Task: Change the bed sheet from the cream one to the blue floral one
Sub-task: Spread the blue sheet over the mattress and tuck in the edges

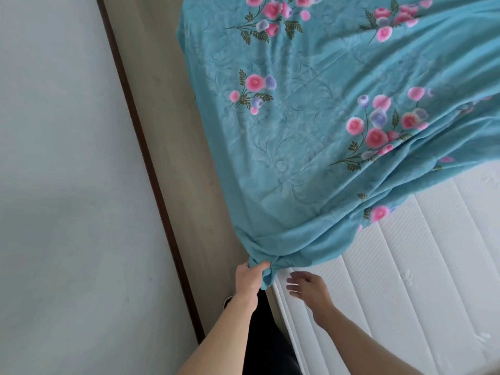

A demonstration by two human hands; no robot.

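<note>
Spreading across most of the upper right of the view, the blue floral sheet lies over the bed, its turquoise cloth printed with sprays of pink and lilac flowers and dark green leaves. It narrows into gathered folds toward a bunched corner at the near edge of the bed. Below and to the right of the cloth, the white quilted mattress is bare, its stitched channels running lengthwise. On the left a pale wall fills the frame, edged by a dark brown skirting strip, and between that strip and the bed runs a band of beige floor. Two bare forearms reach up from the bottom edge, with dark clothing showing between them. The left hand is clamped on the bunched corner of the sheet, fingers and thumb closed around the cloth just off the mattress edge. The right hand hovers over the mattress border just beside that corner, fingers spread apart and slightly curled, holding nothing and blurred at the tips.
</note>
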